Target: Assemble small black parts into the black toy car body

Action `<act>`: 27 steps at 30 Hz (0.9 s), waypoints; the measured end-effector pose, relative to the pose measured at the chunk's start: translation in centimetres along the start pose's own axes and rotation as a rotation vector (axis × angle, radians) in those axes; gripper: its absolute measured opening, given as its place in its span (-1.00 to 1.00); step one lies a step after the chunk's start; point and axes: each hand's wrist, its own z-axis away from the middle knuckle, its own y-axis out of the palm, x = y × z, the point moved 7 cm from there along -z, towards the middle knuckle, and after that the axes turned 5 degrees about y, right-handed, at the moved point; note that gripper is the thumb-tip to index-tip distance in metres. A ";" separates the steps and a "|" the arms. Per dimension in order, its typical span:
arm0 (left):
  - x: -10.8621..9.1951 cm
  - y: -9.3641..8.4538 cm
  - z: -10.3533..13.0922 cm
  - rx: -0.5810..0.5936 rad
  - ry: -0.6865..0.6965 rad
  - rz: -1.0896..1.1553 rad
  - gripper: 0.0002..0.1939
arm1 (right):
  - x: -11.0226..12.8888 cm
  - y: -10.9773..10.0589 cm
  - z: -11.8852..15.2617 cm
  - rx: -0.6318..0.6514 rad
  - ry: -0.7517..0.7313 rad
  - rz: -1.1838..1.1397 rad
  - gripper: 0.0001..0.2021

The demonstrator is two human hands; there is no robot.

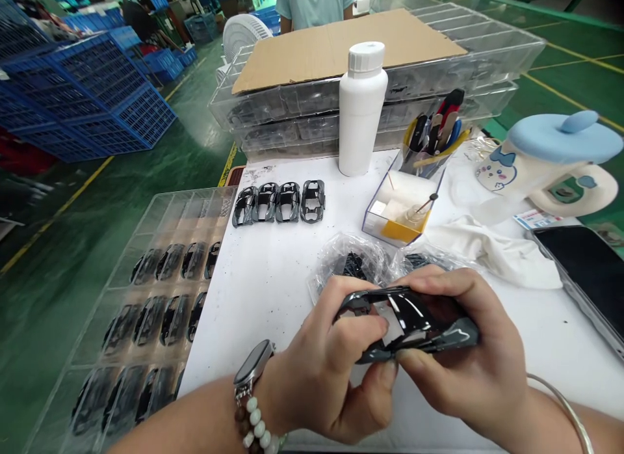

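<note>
A glossy black toy car body shell [422, 320] is held between my two hands above the white tabletop. My left hand [336, 356] grips its left end, with one finger pressed into the window opening and the thumb below the edge. Around the other end, my right hand [472, 350] closes with its thumb under the near side and fingers over the far side. Just behind the shell lie clear plastic bags [353, 265] of small black parts. Farther back at left, several similar car shells [288, 202] stand in a row on the table.
A clear compartment tray [160, 298] of car shells lies at the left. White bottle [363, 109], small box [402, 207], tool cup [431, 138], cloth [507, 252], lidded mug [546, 164] and phone [585, 265] surround the work area. Stacked trays [292, 116] under cardboard stand behind; a person [316, 8] is beyond.
</note>
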 end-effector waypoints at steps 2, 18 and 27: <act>0.1 0.0 0.1 -0.009 0.012 -0.015 -0.62 | 0.0 0.0 0.0 0.003 0.004 -0.003 -0.62; 0.3 0.1 0.4 -0.029 0.029 -0.060 -0.68 | -0.9 -0.4 0.1 -0.035 0.125 0.042 -0.64; 0.6 -0.1 0.2 -0.021 -0.039 -0.039 -0.67 | -1.5 -0.6 0.0 -0.058 0.185 0.081 -0.65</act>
